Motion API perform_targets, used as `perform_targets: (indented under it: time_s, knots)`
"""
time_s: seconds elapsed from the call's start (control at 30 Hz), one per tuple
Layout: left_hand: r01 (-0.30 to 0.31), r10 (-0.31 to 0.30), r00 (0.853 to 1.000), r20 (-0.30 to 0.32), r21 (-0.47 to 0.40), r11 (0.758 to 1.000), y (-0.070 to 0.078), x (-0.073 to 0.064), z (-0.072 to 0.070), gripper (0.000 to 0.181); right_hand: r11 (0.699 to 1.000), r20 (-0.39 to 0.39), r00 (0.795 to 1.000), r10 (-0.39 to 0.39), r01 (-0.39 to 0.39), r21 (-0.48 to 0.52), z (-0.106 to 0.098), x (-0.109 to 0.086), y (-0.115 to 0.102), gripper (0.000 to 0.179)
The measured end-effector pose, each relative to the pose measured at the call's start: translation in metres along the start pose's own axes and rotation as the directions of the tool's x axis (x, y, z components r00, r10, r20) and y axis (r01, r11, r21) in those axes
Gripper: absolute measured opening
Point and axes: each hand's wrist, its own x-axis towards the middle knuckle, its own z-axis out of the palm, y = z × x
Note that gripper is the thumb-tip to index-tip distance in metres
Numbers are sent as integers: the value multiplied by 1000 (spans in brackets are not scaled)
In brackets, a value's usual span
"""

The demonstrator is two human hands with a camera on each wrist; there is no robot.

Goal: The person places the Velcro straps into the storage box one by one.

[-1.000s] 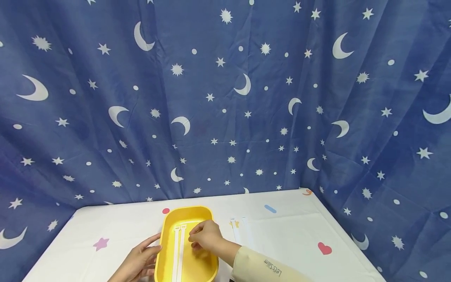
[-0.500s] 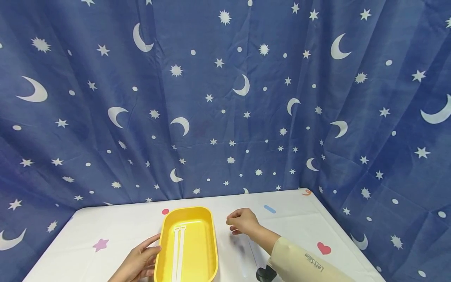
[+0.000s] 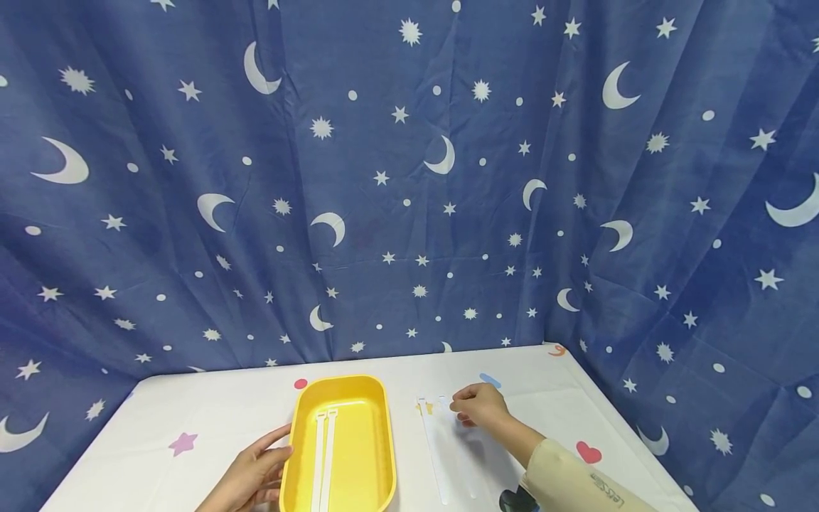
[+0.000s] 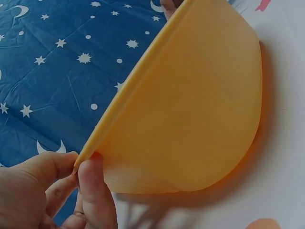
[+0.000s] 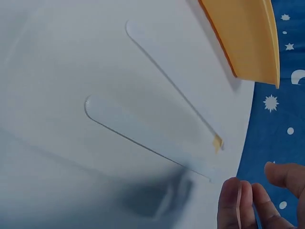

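My left hand [image 3: 252, 469] pinches the left rim of a yellow plastic tray [image 3: 365, 455] between thumb and fingers; the left wrist view shows this grip on the rim [image 4: 107, 117]. Inside the tray two white straps [image 3: 318, 455] with slotted heads lie side by side, lengthwise. To the tray's right, two similar white straps [image 5: 172, 80] lie on the white tablecloth, faint against it. Above the head end of the right-hand strap [image 5: 143, 136] hovers my right hand [image 3: 480, 405], fingers loosely bent and thumb apart. Nothing shows between them.
The tablecloth [image 3: 537, 427] is white with printed shapes, such as a red heart and a purple star. A blue curtain [image 3: 384, 213] with moons and stars hangs along the table's back and right side. Something dark [image 3: 517, 500] sits under the right wrist.
My right hand has moved from over the tray rightward, past the nearer strap on the table, to the farther strap's head. My left hand keeps its place on the tray rim.
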Motion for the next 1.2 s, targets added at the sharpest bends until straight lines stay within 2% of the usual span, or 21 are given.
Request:
perform_targets:
  time_s: [0.2, 0.4, 0.8, 0.97, 1.2]
  knots:
    - [-6, 6, 1000, -6, -1, 1000, -1, -1, -1, 74, 1000, -4, 1000, -4, 4, 12, 7, 0, 17, 16]
    - [9, -9, 999, -36, -7, 1000, 1, -2, -1, 76, 998, -8, 999, -40, 39, -43, 14, -1, 29, 16]
    - [13, -14, 1000, -20, -44, 999, 0, 0, -1, 80, 987, -41, 993, -115, 109, -117, 20, 0, 48, 17]
    - [9, -9, 1000, -4, -58, 998, -2, 1, -1, 80, 976, -92, 983, -162, 146, -159, 29, 2, 54, 20]
    - [-3, 4, 1000, 12, -56, 998, -2, 2, -1, 78, 966, -158, 973, -166, 128, -225, 32, 1, 51, 23]
